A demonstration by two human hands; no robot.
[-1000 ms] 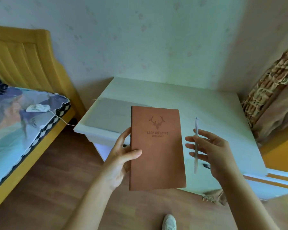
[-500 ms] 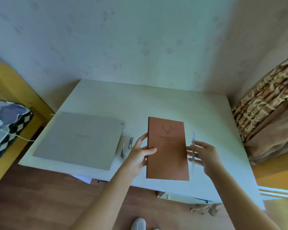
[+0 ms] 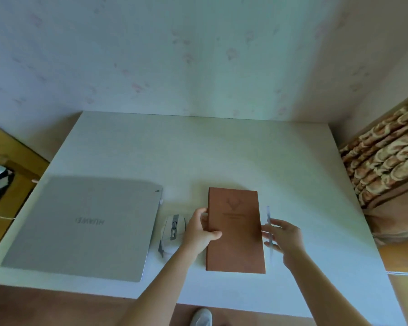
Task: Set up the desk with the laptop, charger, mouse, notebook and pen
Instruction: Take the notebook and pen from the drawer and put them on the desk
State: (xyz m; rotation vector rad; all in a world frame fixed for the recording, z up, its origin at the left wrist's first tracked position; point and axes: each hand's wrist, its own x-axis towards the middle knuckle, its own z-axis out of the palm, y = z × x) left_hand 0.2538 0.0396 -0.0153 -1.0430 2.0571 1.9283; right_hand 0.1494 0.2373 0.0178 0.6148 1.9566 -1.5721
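Note:
A brown notebook [image 3: 235, 231] with a deer emblem lies flat on the white desk [image 3: 222, 151], right of centre. My left hand [image 3: 199, 232] grips its left edge, thumb on the cover. My right hand [image 3: 284, 238] holds a thin pale pen [image 3: 269, 228] upright just beside the notebook's right edge. A closed grey laptop [image 3: 85, 227] lies at the desk's left. A white and grey mouse [image 3: 172, 234] sits between laptop and notebook, just left of my left hand. No charger is visible on the desk.
A wall runs behind the desk. A patterned curtain [image 3: 386, 165] hangs at the right. At the far left are a yellow bed frame [image 3: 7, 151], checkered bedding and a thin white cable [image 3: 0, 217]. My shoe [image 3: 201, 317] shows on the wooden floor below.
I have stepped closer to the desk. The notebook went from held in the air to lying on the desk beside the mouse; the pen came down with my right hand.

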